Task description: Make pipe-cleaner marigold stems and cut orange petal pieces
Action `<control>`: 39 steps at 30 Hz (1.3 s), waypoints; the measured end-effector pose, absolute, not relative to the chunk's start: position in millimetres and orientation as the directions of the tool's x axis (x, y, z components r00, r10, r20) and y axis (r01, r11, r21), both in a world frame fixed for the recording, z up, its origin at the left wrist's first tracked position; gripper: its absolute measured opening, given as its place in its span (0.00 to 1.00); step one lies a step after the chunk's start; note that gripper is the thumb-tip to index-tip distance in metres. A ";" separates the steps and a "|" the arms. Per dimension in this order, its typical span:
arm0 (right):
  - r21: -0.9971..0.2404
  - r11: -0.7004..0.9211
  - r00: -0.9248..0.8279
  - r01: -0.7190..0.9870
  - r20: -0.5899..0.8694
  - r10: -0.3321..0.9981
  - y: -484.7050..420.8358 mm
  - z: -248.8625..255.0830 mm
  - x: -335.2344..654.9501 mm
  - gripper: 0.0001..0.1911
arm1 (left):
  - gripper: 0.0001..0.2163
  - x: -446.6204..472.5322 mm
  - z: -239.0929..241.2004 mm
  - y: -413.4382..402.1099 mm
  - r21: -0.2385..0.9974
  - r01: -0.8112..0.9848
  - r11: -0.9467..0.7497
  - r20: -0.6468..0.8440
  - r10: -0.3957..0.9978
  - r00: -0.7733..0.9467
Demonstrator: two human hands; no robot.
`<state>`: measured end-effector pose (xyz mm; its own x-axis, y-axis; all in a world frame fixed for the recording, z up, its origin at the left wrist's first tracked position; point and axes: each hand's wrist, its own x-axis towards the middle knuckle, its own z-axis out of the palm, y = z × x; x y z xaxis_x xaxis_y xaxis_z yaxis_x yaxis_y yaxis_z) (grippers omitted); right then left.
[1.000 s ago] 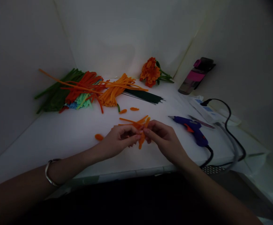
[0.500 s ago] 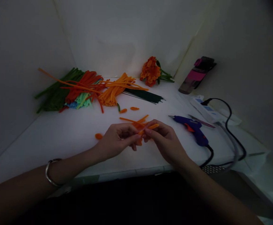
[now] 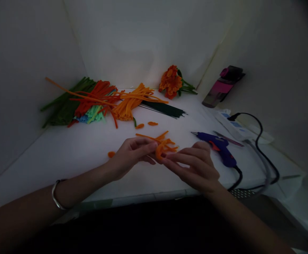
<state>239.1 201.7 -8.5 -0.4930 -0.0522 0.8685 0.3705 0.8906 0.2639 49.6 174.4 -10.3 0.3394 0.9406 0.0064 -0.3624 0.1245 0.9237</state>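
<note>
Between thumb and fingers, my left hand (image 3: 136,151) pinches a curved orange pipe cleaner (image 3: 158,152). My right hand (image 3: 196,164) has its fingertips at the lower end of that curve, closed on it as far as I can see. Just behind my hands lie several loose orange pipe cleaner pieces (image 3: 171,144), partly hidden. Small orange pipe cleaner shapes rest on the table: one coil (image 3: 111,154) left of my left hand, and two pointed ones (image 3: 153,123) farther back.
Bundles of green (image 3: 66,106), red (image 3: 97,93) and orange pipe cleaners (image 3: 127,104) lie at the back left, beside dark green stems (image 3: 167,108). An orange flower bunch (image 3: 171,83) leans at the back. Right: glue gun (image 3: 217,144), tweezers (image 3: 228,138), power strip (image 3: 233,126), bottle (image 3: 221,87).
My right hand has shifted right and turned, its fingers now stretched toward the piece. The orange pipe cleaner between my hands now shows a curved shape.
</note>
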 end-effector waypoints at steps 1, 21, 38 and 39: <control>0.285 0.881 -0.511 0.378 0.857 -0.058 202.8 -8.4 239.1 0.10 | 0.07 49.5 -10.8 174.7 0.934 -0.334 0.127 0.001 0.934 0.358; -0.981 0.118 -0.395 -0.157 0.172 0.903 193.5 -16.4 222.1 0.01 | 0.07 50.7 -4.1 167.4 0.994 -0.110 0.022 0.017 0.938 0.345; -0.986 0.156 -0.582 -0.061 0.162 0.797 202.6 -7.8 228.5 0.01 | 0.09 50.1 -9.2 169.4 0.997 -0.073 0.034 0.004 0.885 0.466; -0.984 0.169 -0.569 -0.052 0.168 0.805 201.7 -7.7 227.9 0.02 | 0.08 50.3 -9.9 169.9 0.997 -0.079 0.022 0.016 0.890 0.456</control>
<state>227.9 201.7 -7.7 -0.5695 0.8046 0.1682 -0.0524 0.1687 -0.9843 50.3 169.9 -9.9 0.4556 0.8900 0.0164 -0.0788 0.0219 0.9967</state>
